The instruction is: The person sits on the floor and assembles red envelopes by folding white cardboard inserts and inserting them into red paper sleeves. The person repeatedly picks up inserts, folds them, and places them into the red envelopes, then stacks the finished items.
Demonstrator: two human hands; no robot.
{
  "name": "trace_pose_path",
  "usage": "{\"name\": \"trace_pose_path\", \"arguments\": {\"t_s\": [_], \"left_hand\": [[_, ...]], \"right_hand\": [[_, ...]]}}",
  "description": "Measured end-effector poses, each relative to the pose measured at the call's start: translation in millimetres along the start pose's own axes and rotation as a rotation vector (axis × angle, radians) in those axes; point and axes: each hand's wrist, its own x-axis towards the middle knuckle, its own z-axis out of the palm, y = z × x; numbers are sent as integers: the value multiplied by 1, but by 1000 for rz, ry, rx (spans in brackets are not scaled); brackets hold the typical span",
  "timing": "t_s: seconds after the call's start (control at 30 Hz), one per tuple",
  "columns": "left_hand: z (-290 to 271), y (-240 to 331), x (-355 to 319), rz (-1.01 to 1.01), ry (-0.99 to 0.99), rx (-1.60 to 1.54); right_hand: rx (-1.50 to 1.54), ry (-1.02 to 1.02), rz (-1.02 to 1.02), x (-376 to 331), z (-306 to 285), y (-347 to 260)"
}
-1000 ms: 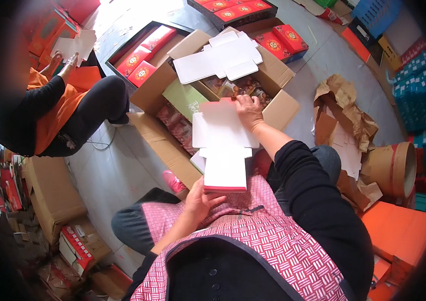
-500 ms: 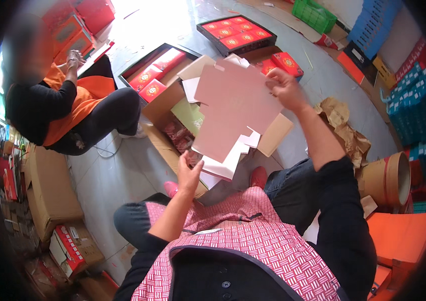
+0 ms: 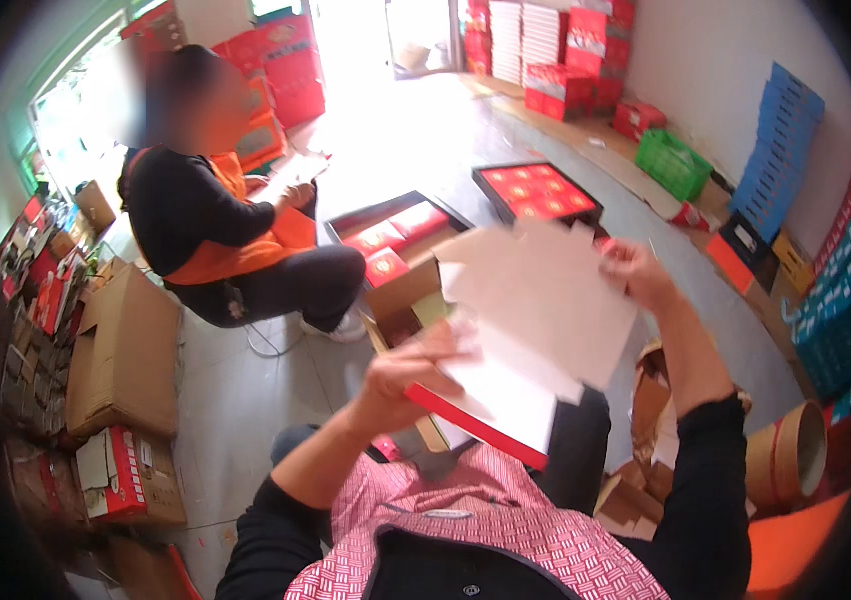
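Over my lap is a partly folded card box (image 3: pixel 510 385), white inside with a red outer edge. A pale, cut-out panel (image 3: pixel 555 300) stands up at its far side and looks joined to it. My left hand (image 3: pixel 410 380) grips the box at its left side, the fingers blurred over the white face. With bent fingers, my right hand (image 3: pixel 640 275) pinches the panel's upper right edge. Beneath and beyond the card box stands an open brown carton (image 3: pixel 413 288), mostly hidden, with something green inside.
Black trays hold red boxes: one tray (image 3: pixel 455 212) ahead, another (image 3: pixel 580 212) farther right. A person (image 3: pixel 220 225) in an orange apron sits at left. Brown cartons (image 3: pixel 120 350) are stacked at left. Crumpled brown paper (image 3: pixel 650 400) and a cardboard tube (image 3: pixel 785 455) lie at right.
The card piece has come up and nearer, tilted so its white inside and red edge show. My left hand has moved up onto its left side. The view has lifted toward the room.
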Motion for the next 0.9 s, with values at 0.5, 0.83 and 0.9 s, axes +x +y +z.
{"name": "trace_pose_path", "arguments": {"t_s": [0.5,0.83,0.9], "left_hand": [[127,23,-79,-1063,146,-664],[152,8,-83,-1051,228,-587],[152,3,-82,-1061,248,-631]], "right_hand": [[635,-624,448,-157,106,36],[82,-785,480,-135,131,27],[274,-777,542,-136,126,32]]}}
